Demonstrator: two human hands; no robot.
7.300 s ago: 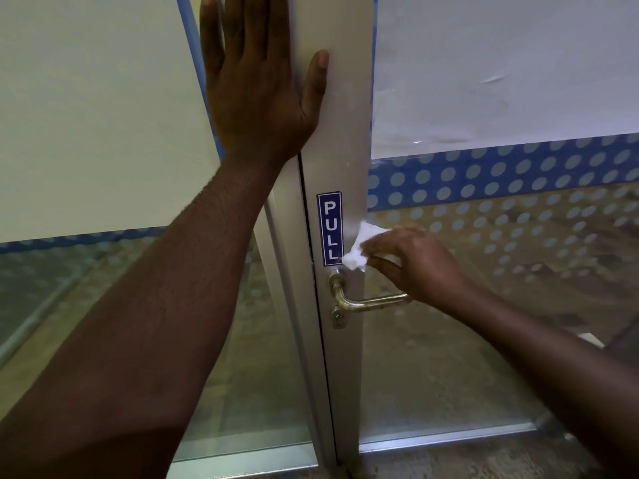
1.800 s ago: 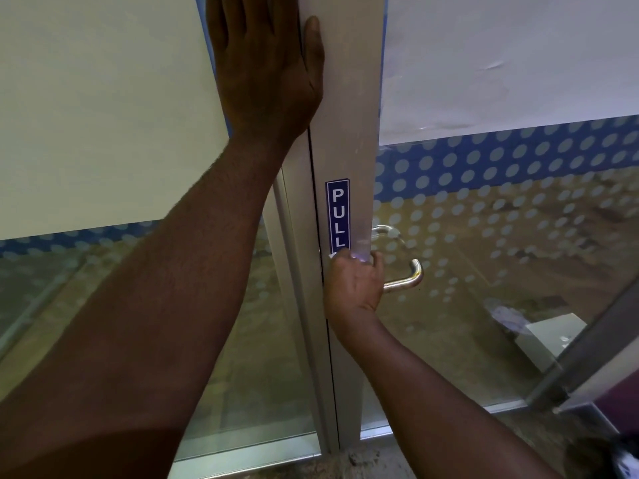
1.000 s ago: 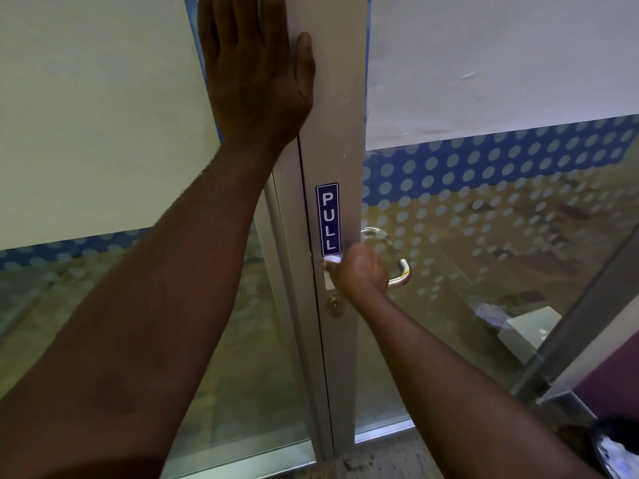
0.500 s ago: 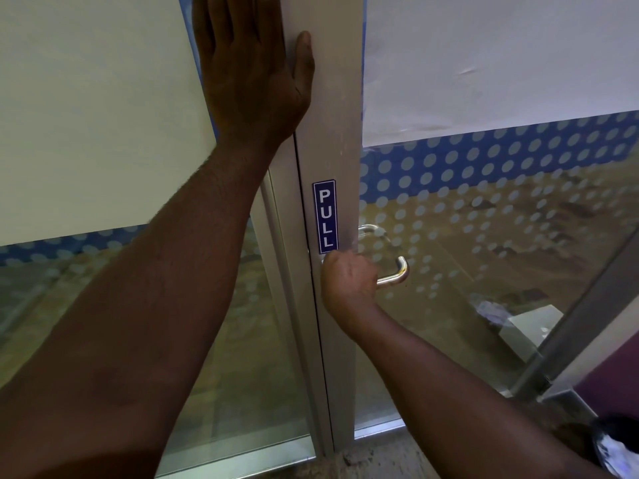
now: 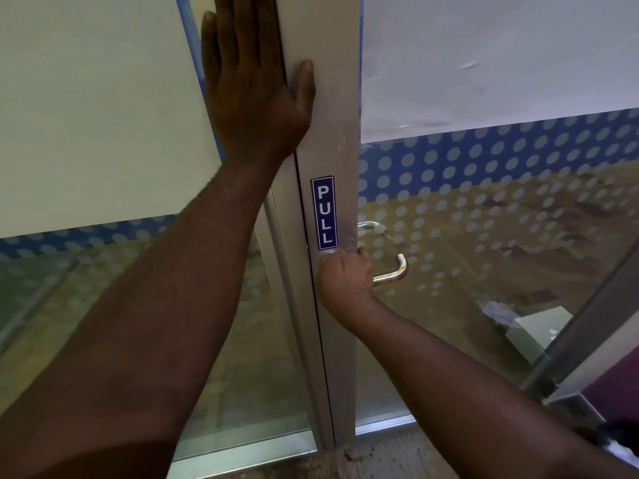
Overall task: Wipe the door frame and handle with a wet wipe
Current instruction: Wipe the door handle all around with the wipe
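The grey metal door frame [image 5: 332,108] runs upright through the middle of the view. My left hand [image 5: 252,98] lies flat and open against its upper part, thumb on the door stile. Lower down, my right hand [image 5: 345,280] is clenched against the frame just below the blue PULL sticker [image 5: 324,213]. It grips the wet wipe [image 5: 327,252], of which only a pale sliver shows above the knuckles. The steel lever handle [image 5: 397,271] sticks out to the right of my fist.
Glass panels with white film and blue dotted film flank the frame on the left [image 5: 103,115] and right [image 5: 484,167]. A white box [image 5: 532,330] lies behind the right glass. A second metal frame [image 5: 587,326] slants at the lower right.
My right fist has shifted slightly left and up against the frame under the sticker. My left hand has stayed flat on the frame.
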